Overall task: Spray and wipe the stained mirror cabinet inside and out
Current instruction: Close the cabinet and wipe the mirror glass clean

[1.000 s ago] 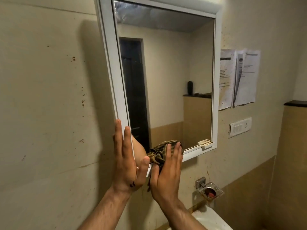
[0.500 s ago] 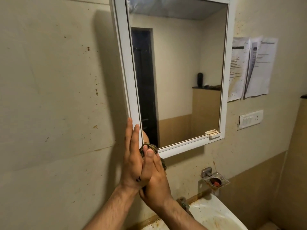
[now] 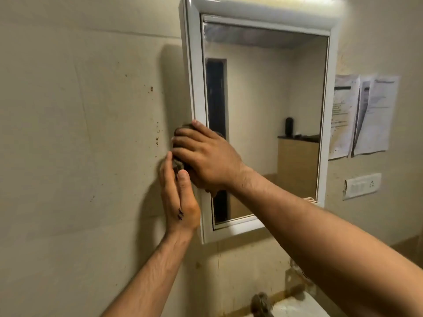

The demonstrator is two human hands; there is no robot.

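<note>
Cabinet (image 3: pixel 195 76) side: right grip (image 3: pixel 206 156) clamped on cloth (image 3: pixel 178 165), left grip (image 3: pixel 180 202) flat, fingers straight; crossed arms may let cloth slip.

Two hands (image 3: pixel 180 202) (image 3: pixel 207 156), one cloth (image 3: pixel 178 164), one mirror cabinet (image 3: pixel 196 76), one switch plate (image 3: pixel 362 186)

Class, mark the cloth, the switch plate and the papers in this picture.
cloth (image 3: pixel 178 165): head view, the dark bunched part that shows.
switch plate (image 3: pixel 362 186): head view, middle of its face.
papers (image 3: pixel 375 115): head view, middle of the right sheet.
</note>
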